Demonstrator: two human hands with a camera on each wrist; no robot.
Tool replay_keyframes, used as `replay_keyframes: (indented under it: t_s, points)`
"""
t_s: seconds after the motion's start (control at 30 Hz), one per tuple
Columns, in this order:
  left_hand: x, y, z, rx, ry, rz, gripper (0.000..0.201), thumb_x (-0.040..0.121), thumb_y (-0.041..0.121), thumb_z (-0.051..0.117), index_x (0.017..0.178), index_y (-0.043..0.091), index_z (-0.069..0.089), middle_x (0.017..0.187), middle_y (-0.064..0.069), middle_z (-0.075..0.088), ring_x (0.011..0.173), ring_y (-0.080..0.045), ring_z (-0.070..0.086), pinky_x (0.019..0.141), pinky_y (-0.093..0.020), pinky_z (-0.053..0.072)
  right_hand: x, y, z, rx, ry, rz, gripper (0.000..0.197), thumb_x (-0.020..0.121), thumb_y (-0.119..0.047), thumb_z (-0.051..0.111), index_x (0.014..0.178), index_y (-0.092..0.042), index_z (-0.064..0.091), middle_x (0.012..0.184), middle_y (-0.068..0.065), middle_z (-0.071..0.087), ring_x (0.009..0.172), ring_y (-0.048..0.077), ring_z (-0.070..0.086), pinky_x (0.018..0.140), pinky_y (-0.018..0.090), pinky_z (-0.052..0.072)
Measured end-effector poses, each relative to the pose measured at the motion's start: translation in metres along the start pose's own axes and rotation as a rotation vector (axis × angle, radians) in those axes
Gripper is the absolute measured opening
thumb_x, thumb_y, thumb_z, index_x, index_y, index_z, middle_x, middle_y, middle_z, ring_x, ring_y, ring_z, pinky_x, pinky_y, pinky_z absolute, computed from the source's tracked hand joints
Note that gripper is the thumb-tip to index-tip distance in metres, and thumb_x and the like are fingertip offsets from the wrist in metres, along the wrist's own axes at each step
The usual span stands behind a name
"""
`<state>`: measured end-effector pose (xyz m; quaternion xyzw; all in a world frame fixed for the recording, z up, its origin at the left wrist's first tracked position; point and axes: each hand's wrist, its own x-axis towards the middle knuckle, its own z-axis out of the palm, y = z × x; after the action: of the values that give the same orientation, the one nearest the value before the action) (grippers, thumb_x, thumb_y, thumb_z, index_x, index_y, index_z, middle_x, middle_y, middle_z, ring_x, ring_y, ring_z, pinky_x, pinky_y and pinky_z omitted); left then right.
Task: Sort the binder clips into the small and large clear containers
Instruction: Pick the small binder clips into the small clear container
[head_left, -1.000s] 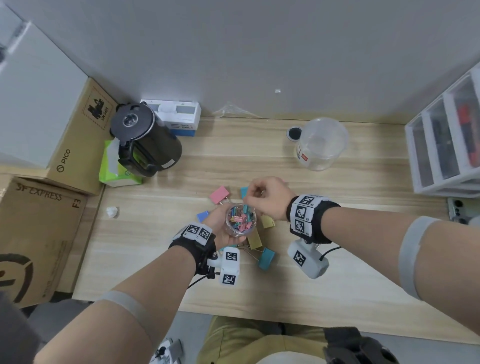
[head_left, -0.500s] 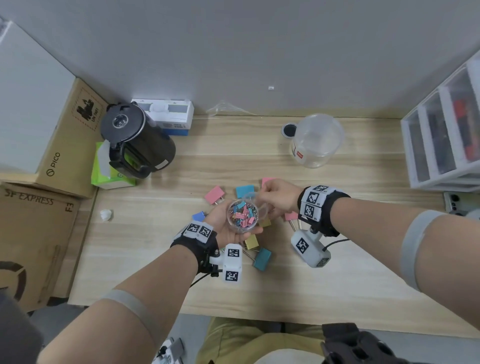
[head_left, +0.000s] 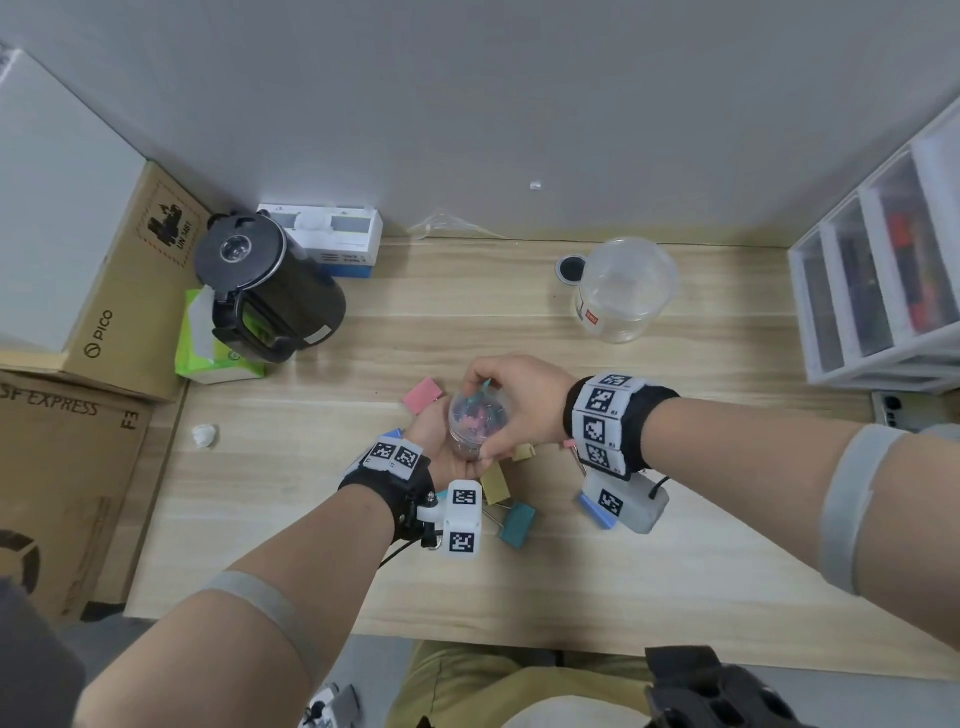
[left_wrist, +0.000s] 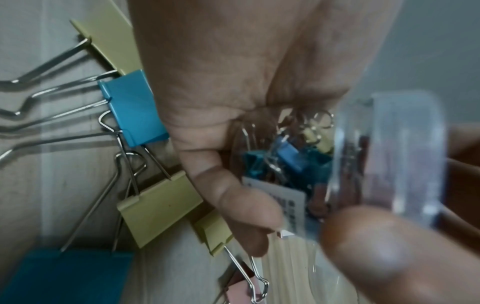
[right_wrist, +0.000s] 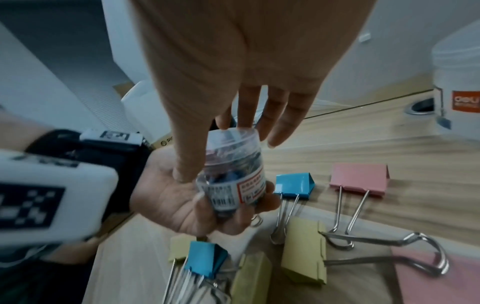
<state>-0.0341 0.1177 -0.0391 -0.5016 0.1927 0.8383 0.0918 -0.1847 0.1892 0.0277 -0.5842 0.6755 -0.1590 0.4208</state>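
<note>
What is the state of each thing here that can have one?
Small container: full of small clips, lid on, held by both hands above the desk.
Left hand: cups its base.
Right hand: fingers round its lid.
Large container: upright on the desk, looks empty.
Large clips: loose on the desk, unsorted.
Kettle: lid shut.

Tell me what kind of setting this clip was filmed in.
Probably an office or workroom desk: a wooden desktop against a plain wall, shipping cartons stacked beside it, a clear plastic drawer unit, and binder clips scattered on top.
</note>
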Motion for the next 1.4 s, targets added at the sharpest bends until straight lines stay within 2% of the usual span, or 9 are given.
replay_keyframes:
  t_s: [0.1,0.23,0.4,0.6,0.73,0.97,1.13,1.23,1.4]
  points:
    - [-0.001,0.0,-0.001,-0.032,0.049,0.016,0.043,0.096,0.049,0.049,0.106,0.011,0.069,0.089,-0.012,0.068,0.074,-0.031,0.066,0.045,-0.028,0.054,0.0,-0.004,0.003,-0.219,0.03,-0.053,0.076,0.056,-0.047,0.09,0.12,-0.029,0.054,0.115,-0.008,0.061,0.103,0.016,0.052,0.077,0.026,0.038]
    - [-0.003,0.0,0.001,-0.037,0.104,0.045,0.038,0.094,0.047,0.053,0.093,0.012,0.069,0.083,-0.008,0.068,0.072,-0.024,0.065,0.057,-0.026,0.048,-0.001,-0.011,0.007,-0.428,0.014,-0.046,0.085,0.066,-0.065,0.076,0.136,-0.027,0.047,0.119,0.0,0.06,0.108,0.023,0.058,0.074,0.029,0.037]
    - [0.002,-0.005,-0.002,0.076,0.129,0.062,0.036,0.096,0.049,0.047,0.083,0.019,0.062,0.073,-0.002,0.059,0.063,-0.018,0.054,0.054,-0.026,0.038,-0.003,-0.024,0.01,-0.635,0.0,0.016,0.065,0.07,-0.077,0.062,0.092,-0.017,0.05,0.081,0.002,0.057,0.071,0.023,0.051,0.06,0.03,0.039]
    - [0.0,-0.004,-0.001,0.12,0.175,0.072,0.041,0.098,0.048,0.047,0.071,0.019,0.059,0.06,0.001,0.056,0.048,-0.015,0.053,0.044,-0.022,0.04,0.0,-0.024,0.022,-0.621,0.019,0.068,0.057,0.074,-0.071,0.058,0.081,-0.015,0.06,0.073,0.0,0.054,0.069,0.023,0.051,0.06,0.029,0.043]
    - [0.001,-0.001,0.003,0.1,0.183,0.072,0.034,0.097,0.043,0.051,0.075,0.019,0.059,0.061,0.001,0.057,0.05,-0.015,0.056,0.045,-0.022,0.043,0.001,-0.018,0.026,-0.559,0.058,0.128,0.052,0.073,-0.07,0.057,0.071,-0.019,0.048,0.066,-0.004,0.046,0.069,0.023,0.052,0.06,0.029,0.041]
    - [-0.003,0.03,0.012,0.165,0.24,0.171,0.046,0.103,0.043,0.045,0.122,0.006,0.064,0.116,-0.018,0.07,0.093,-0.032,0.068,0.071,-0.045,0.059,0.002,0.009,0.004,-0.303,0.15,0.154,0.076,0.068,-0.063,0.069,0.119,-0.018,0.035,0.095,-0.001,0.064,0.075,0.025,0.061,0.065,0.034,0.05]
    - [-0.003,0.062,0.025,0.363,0.25,0.368,0.023,0.097,0.029,0.061,0.109,0.011,0.068,0.103,-0.01,0.071,0.089,-0.024,0.067,0.074,-0.033,0.056,0.015,0.022,-0.028,-0.3,0.211,0.142,0.061,0.073,-0.05,0.073,0.114,-0.022,0.039,0.112,0.0,0.054,0.08,0.023,0.06,0.066,0.035,0.05]
    - [0.006,0.079,0.03,0.459,0.347,0.456,0.027,0.1,0.032,0.056,0.119,0.014,0.065,0.108,-0.006,0.068,0.09,-0.021,0.064,0.084,-0.04,0.054,0.031,0.033,-0.042,-0.311,0.254,0.181,0.054,0.077,-0.045,0.071,0.116,-0.024,0.041,0.114,-0.002,0.049,0.081,0.023,0.058,0.064,0.032,0.045]
    - [0.018,0.104,0.042,0.381,0.339,0.435,0.041,0.107,0.037,0.036,0.119,0.012,0.065,0.096,-0.001,0.06,0.076,-0.014,0.048,0.079,-0.031,0.047,0.061,0.055,-0.054,-0.297,0.241,0.226,0.046,0.074,-0.034,0.068,0.111,-0.025,0.041,0.116,0.0,0.048,0.083,0.03,0.061,0.07,0.042,0.055]
